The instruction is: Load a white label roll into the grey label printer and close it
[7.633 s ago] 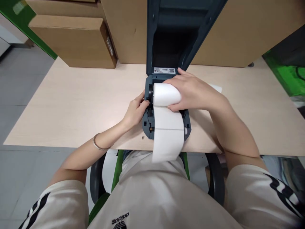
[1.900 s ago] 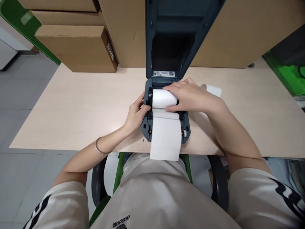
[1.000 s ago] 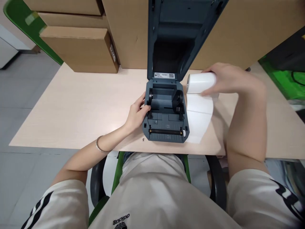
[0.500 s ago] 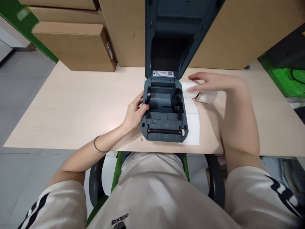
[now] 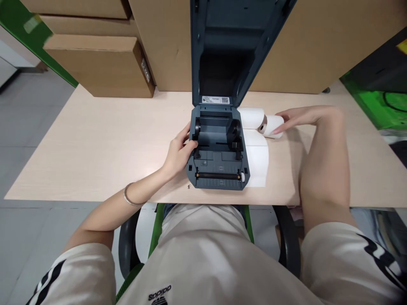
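Observation:
A dark blue-grey label printer (image 5: pixel 219 159) sits on the table with its lid (image 5: pixel 230 51) raised, baring the black roller and the roll holders inside. My left hand (image 5: pixel 179 150) grips the printer's left side, thumb over the rim. To the right of the printer lies a white paper roll (image 5: pixel 252 117), with a loose strip (image 5: pixel 257 156) running from it toward the front edge. A second, smaller paper roll (image 5: pixel 272 126) lies beside it, its core hole facing the first. My right hand (image 5: pixel 294 118) pinches this second roll at its right end.
Cardboard boxes (image 5: pixel 98 67) are stacked at the back left. A large cardboard panel (image 5: pixel 286 63) stands behind the printer. The table (image 5: pixel 95 148) ends just in front of my body, and a chair armrest (image 5: pixel 288 237) is below it.
My right hand has moved right, off the first roll, and taken hold of the smaller roll's right end. The paper strip's front end has shifted slightly back. My left hand stays on the printer.

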`<action>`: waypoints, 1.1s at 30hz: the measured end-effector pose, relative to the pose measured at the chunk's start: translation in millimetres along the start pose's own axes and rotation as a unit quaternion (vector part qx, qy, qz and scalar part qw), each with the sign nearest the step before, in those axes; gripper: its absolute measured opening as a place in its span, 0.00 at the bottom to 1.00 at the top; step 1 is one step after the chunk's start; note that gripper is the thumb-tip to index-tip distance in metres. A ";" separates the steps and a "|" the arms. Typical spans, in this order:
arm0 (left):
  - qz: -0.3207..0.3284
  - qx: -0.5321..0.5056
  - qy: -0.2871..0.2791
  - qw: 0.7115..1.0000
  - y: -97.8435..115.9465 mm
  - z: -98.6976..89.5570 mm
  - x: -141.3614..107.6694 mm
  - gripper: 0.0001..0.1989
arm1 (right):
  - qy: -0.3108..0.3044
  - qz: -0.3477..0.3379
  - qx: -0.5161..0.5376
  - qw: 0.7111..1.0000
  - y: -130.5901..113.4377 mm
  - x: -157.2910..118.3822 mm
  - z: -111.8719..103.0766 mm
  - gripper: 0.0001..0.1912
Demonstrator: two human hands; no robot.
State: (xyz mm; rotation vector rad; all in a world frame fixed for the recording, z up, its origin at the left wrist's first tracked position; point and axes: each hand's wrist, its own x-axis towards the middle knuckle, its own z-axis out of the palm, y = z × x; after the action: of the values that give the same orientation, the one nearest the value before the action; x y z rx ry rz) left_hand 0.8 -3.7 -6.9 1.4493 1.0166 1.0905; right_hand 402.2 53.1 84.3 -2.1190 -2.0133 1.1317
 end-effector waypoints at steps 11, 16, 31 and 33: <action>-0.005 0.008 0.002 1.000 1.7 0.1 0.3 0.37 | 0.039 0.005 0.003 0.999 9.8 -35.1 -38.1 0.29; -0.009 0.014 0.005 1.000 3.9 0.5 0.0 0.38 | 0.216 -0.196 0.049 0.955 -38.0 -58.0 -11.7 0.37; 0.002 0.038 0.015 0.999 1.4 1.9 2.8 0.25 | 0.099 -0.393 -0.293 0.866 -126.7 -5.8 104.9 0.14; 0.004 0.030 0.003 1.000 0.7 1.3 2.8 0.30 | 0.090 -0.407 -0.258 0.872 -127.6 -13.7 98.5 0.14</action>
State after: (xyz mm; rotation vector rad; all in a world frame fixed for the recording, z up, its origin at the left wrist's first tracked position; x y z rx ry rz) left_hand 2.8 -1.4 -6.1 1.5010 1.0556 1.0787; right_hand 244.4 18.3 78.0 -1.1117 -2.8546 0.2676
